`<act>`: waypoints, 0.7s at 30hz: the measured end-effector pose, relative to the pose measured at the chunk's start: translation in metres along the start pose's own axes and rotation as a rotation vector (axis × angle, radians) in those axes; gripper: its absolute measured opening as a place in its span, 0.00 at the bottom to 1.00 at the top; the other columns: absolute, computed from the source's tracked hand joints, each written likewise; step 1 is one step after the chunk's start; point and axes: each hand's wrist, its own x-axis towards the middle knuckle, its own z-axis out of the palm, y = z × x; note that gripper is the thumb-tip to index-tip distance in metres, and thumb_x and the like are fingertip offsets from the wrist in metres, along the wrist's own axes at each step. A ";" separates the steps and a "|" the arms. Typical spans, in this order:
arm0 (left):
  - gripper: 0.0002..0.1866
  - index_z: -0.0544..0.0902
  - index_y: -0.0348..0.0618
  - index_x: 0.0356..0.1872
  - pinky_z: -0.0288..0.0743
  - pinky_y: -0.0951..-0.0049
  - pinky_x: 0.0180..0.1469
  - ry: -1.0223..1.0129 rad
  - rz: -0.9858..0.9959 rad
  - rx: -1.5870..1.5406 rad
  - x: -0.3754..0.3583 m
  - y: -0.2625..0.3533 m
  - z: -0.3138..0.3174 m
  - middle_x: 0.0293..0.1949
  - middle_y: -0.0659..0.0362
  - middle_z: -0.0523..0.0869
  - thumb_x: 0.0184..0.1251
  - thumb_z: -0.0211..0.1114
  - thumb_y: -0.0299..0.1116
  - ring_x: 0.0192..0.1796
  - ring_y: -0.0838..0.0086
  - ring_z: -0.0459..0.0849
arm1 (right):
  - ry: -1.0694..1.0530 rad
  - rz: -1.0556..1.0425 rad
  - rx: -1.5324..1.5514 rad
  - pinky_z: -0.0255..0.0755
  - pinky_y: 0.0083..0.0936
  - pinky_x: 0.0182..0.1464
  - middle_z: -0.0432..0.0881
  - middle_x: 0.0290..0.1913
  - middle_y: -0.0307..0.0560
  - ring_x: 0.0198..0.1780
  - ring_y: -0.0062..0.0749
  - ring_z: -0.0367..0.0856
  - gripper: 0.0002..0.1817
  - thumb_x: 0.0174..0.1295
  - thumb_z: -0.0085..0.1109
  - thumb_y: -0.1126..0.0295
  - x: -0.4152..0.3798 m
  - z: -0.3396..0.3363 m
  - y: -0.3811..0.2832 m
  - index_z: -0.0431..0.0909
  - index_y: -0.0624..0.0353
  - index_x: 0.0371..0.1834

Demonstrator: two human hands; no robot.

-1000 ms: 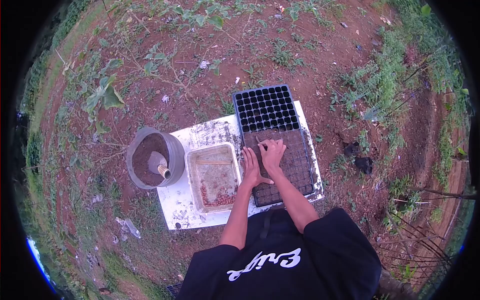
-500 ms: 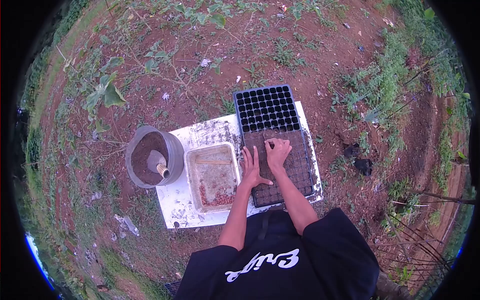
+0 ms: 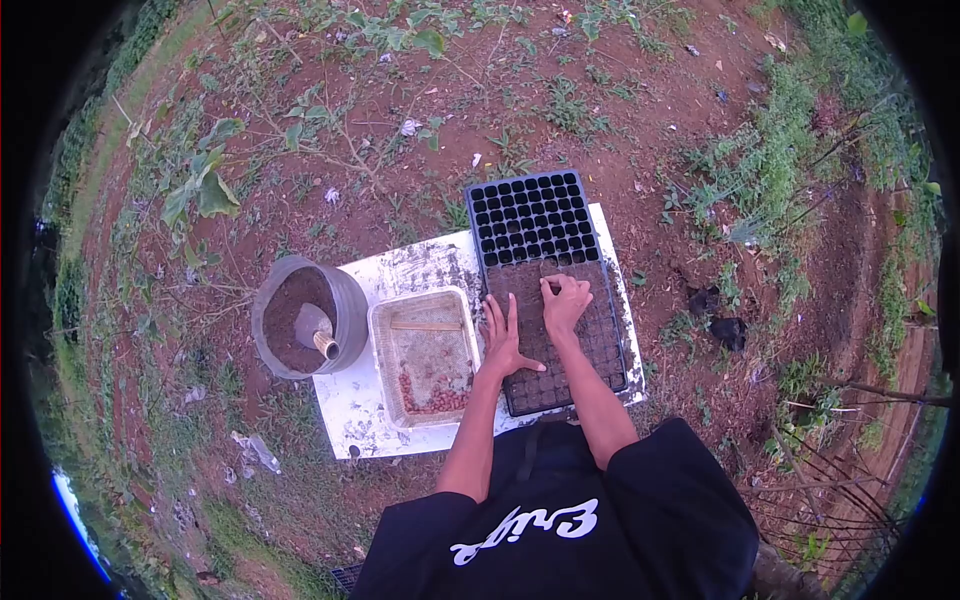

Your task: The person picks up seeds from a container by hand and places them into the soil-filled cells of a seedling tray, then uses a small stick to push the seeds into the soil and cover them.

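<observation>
A black seedling tray (image 3: 483,232) lies before me, its far cells bare and its nearer cells filled with brown soil (image 3: 597,345). My left hand (image 3: 503,345) rests flat on the left side of the soil-filled part, fingers and thumb spread. Over the soil near the boundary with the bare cells, my right hand (image 3: 567,303) has its thumb and fingertips pinched together. Whatever may be between those fingertips is too small to make out. Left of the tray stands a pale plastic basket (image 3: 374,345) with reddish seeds (image 3: 445,400) and a thin wooden stick (image 3: 425,326).
A white, soil-stained board (image 3: 425,262) supports the tray and basket. At its left, a grey bucket (image 3: 352,315) holds dark soil and a trowel (image 3: 312,325). Plants and reddish ground surround it, with black plastic (image 3: 728,332) lying to the right.
My right hand has shifted slightly to the right over the soil, still pinched. My left hand stays in place on the tray.
</observation>
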 end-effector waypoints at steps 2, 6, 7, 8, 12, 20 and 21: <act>0.89 0.30 0.56 0.79 0.36 0.25 0.71 -0.010 -0.010 0.001 0.000 0.001 -0.001 0.76 0.38 0.21 0.11 0.87 0.56 0.78 0.41 0.22 | 0.014 0.003 0.015 0.60 0.38 0.54 0.86 0.36 0.37 0.48 0.38 0.72 0.06 0.55 0.70 0.63 0.001 0.000 0.001 0.86 0.51 0.31; 0.89 0.30 0.56 0.79 0.36 0.26 0.71 -0.019 -0.017 0.003 0.000 0.003 -0.004 0.76 0.38 0.20 0.11 0.87 0.56 0.78 0.42 0.22 | 0.006 0.030 0.015 0.59 0.38 0.53 0.86 0.35 0.37 0.47 0.38 0.72 0.07 0.54 0.71 0.63 0.004 0.002 0.004 0.86 0.51 0.31; 0.89 0.30 0.56 0.79 0.36 0.27 0.71 -0.026 -0.022 0.001 0.000 0.004 -0.004 0.76 0.38 0.20 0.11 0.87 0.56 0.78 0.42 0.21 | 0.004 0.033 0.014 0.59 0.38 0.52 0.86 0.34 0.37 0.46 0.38 0.73 0.07 0.54 0.71 0.63 0.004 0.002 0.004 0.86 0.51 0.31; 0.89 0.30 0.56 0.79 0.36 0.27 0.72 -0.032 -0.027 0.000 0.000 0.004 -0.005 0.76 0.38 0.20 0.12 0.87 0.56 0.78 0.42 0.21 | 0.004 0.033 0.014 0.59 0.38 0.52 0.86 0.34 0.37 0.46 0.38 0.73 0.07 0.54 0.71 0.63 0.004 0.002 0.004 0.86 0.51 0.31; 0.89 0.30 0.56 0.79 0.36 0.28 0.72 -0.047 -0.041 0.003 0.000 0.005 -0.006 0.76 0.39 0.20 0.12 0.87 0.56 0.78 0.43 0.21 | -0.037 0.036 0.078 0.60 0.38 0.54 0.86 0.34 0.38 0.46 0.37 0.73 0.07 0.53 0.72 0.63 0.005 -0.004 0.000 0.87 0.52 0.30; 0.88 0.31 0.58 0.79 0.34 0.28 0.72 -0.032 -0.023 -0.013 -0.001 0.005 -0.006 0.76 0.39 0.20 0.12 0.87 0.55 0.78 0.42 0.20 | -0.053 -0.024 0.255 0.68 0.36 0.54 0.88 0.38 0.42 0.44 0.40 0.77 0.07 0.55 0.71 0.67 0.034 -0.026 0.009 0.89 0.54 0.35; 0.88 0.31 0.58 0.79 0.34 0.28 0.72 -0.033 -0.022 -0.013 -0.001 0.005 -0.006 0.76 0.39 0.20 0.12 0.87 0.55 0.78 0.42 0.20 | -0.069 -0.046 0.201 0.67 0.36 0.54 0.88 0.39 0.42 0.44 0.41 0.77 0.06 0.55 0.71 0.67 0.045 -0.024 0.013 0.89 0.53 0.35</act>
